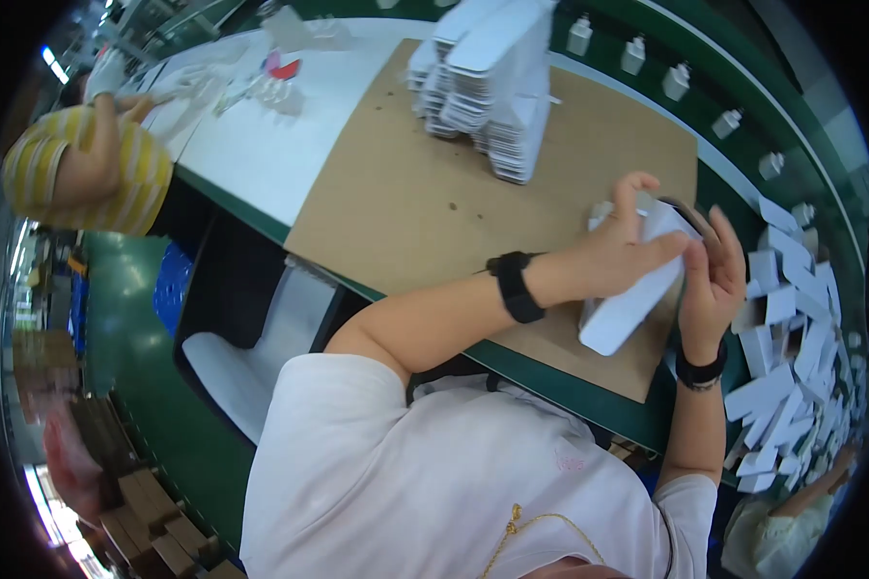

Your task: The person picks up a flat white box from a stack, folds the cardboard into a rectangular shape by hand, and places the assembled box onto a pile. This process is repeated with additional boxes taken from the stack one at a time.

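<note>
Over the right part of a brown board, my two hands meet at a white carton (631, 307), long and narrow, held tilted with one end toward me. My left hand (620, 243) comes in from the left with a black band on its wrist. Its thumb and fingers curl around the carton's upper end. On the other side, my right hand (713, 285) pinches at that same end, thumb near the left thumb; it too wears a dark wristband. The fingers partly hide the carton's upper end and a dark curved edge beside it.
Stacked flat white cartons (488, 82) stand on the brown board (396, 207). Small white bottles (633, 55) line a green strip beyond. Many white cartons (792, 386) lie piled at right. Another person in a striped yellow shirt (58, 179) works at left, near a chair (237, 372).
</note>
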Demonstrator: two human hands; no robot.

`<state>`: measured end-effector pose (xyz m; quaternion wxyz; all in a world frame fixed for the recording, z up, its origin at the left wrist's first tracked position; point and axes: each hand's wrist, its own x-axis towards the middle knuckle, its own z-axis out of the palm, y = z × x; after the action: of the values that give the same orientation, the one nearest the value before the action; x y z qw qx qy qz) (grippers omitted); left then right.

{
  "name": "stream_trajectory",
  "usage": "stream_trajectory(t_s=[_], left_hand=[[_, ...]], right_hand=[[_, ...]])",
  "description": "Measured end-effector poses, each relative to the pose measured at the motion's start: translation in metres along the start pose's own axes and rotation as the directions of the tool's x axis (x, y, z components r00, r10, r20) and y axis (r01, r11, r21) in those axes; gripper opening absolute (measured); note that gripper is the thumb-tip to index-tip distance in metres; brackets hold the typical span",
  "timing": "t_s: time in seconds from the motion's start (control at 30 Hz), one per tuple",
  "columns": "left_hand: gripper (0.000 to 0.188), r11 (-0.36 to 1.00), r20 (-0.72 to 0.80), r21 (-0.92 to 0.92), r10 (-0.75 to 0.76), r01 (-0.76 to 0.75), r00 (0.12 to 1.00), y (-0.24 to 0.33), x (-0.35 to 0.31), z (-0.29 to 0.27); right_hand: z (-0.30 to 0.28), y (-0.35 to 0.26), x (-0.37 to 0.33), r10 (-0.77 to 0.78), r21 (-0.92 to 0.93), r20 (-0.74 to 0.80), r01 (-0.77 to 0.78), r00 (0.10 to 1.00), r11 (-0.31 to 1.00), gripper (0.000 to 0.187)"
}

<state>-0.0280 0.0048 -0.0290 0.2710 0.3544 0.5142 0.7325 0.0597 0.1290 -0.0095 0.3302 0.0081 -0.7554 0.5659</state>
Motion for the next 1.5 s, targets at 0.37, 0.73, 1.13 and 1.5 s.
stream_trajectory(t_s=[0.37,0.73,1.13,1.5], left_hand=[[0.074,0.987,0.179,0.101,-0.143,0.127,0.973,0.022,-0.002,-0.011],[0.074,0.986,0.178,0.164,-0.061,0.031,0.982,0.014,-0.001,-0.01],[0.081,0.157,0.023,0.988,-0.046,-0.015,0.999,0.0,-0.001,-0.029],[0.084,0.214,-0.011,0.977,0.044,0.001,0.999,-0.012,0.001,-0.029]], right_hand=[[-0.024,-0.016,0.023,0.288,0.003,0.207,-0.295,0.935,0.955,0.025],[-0.029,-0.011,0.016,0.085,0.069,0.336,-0.114,0.938,0.991,0.022],[-0.215,-0.094,0.039,-0.332,-0.797,-0.488,-0.256,0.807,0.548,0.029],[-0.023,0.021,0.005,0.399,-0.509,0.246,-0.233,0.883,0.829,0.031]])
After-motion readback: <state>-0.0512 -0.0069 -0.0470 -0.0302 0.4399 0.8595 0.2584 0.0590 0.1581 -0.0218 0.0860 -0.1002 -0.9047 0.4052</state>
